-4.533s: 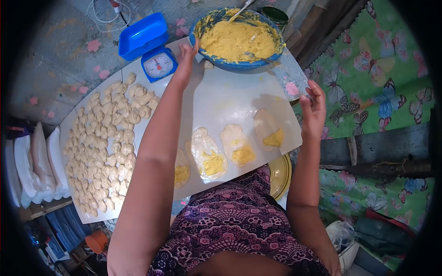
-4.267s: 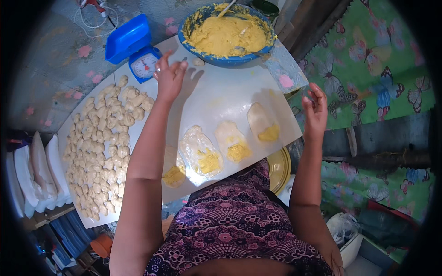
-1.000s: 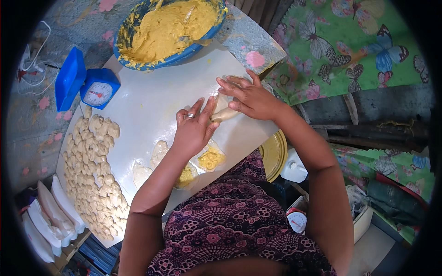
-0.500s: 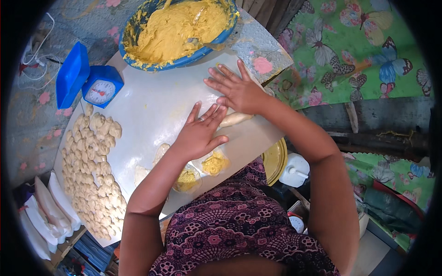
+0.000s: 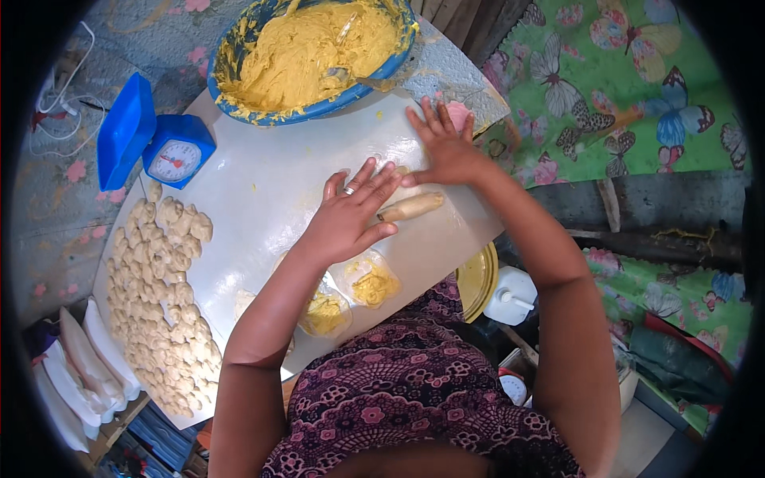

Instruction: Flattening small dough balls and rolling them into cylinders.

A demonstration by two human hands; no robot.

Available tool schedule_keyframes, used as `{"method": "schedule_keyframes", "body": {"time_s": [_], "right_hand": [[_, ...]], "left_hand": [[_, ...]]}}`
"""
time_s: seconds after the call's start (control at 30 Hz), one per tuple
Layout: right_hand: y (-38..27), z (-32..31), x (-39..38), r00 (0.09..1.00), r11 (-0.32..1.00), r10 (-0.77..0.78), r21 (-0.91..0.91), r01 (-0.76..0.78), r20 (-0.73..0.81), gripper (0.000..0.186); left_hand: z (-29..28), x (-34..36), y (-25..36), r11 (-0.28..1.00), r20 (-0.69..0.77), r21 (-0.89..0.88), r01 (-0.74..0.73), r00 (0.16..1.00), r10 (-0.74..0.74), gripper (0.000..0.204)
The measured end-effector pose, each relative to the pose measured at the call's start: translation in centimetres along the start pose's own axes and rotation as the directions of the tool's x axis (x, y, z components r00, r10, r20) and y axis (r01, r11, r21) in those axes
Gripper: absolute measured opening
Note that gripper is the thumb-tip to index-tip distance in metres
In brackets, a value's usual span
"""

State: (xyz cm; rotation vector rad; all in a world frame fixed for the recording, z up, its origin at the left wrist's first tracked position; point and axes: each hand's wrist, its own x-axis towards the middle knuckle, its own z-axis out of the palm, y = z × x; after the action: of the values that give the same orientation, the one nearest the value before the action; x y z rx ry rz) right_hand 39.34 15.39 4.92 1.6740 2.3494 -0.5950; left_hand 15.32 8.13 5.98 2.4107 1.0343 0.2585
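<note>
My left hand (image 5: 351, 213) lies palm down over the white tabletop (image 5: 271, 191), its fingers spread and a ring on one of them. To its right, my right hand (image 5: 449, 150) is also spread flat, its thumb close to the left fingertips. A bit of pale dough shows at that spot, mostly hidden by the fingers. Just below, a short dough roll (image 5: 412, 207) rests on the table beside my left fingers. Nearer to me are flattened dough rounds topped with yellow filling (image 5: 374, 284), one partly behind my left forearm.
A blue basin (image 5: 319, 107) of yellow paste, with a utensil in it, stands at the far side. Many small dough pieces (image 5: 159, 303) cover the table's left end, below a blue dial scale (image 5: 177, 155). A white jug (image 5: 511, 295) stands beyond the table's right edge.
My right hand has slid to the right, and my left hand has shifted slightly up and right. The dough roll, partly covered before, now shows in full.
</note>
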Motion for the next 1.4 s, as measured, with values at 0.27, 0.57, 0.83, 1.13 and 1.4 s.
{"method": "schedule_keyframes", "body": {"time_s": [0.27,0.57,0.83,1.13,1.4], "right_hand": [[0.0,-0.8,0.5,0.996,0.996,0.079,0.033,-0.077,-0.040,0.127],[-0.5,0.0,1.2,0.994,1.000,0.020,0.023,-0.017,-0.108,0.116],[-1.2,0.6,2.1,0.975,0.998,-0.042,0.025,0.049,-0.219,0.103],[-0.3,0.5,-0.4,0.861,0.987,-0.057,0.103,0.126,-0.505,0.085],[0.6,2.4,-7.7,0.825,0.756,-0.411,0.361,0.546,-0.387,0.038]], "left_hand": [[0.3,1.0,-0.1,0.991,0.071,0.128,0.031,0.997,-0.040,0.063],[0.3,2.2,0.6,0.948,-0.048,0.245,0.201,0.980,-0.195,0.063],[1.4,0.3,0.3,0.958,-0.019,0.241,0.157,0.987,-0.157,0.071],[2.0,-2.0,1.2,0.936,-0.039,0.295,0.192,0.981,-0.189,0.079],[0.4,-2.0,2.6,0.949,-0.165,0.261,0.177,0.977,-0.137,0.071]]}}
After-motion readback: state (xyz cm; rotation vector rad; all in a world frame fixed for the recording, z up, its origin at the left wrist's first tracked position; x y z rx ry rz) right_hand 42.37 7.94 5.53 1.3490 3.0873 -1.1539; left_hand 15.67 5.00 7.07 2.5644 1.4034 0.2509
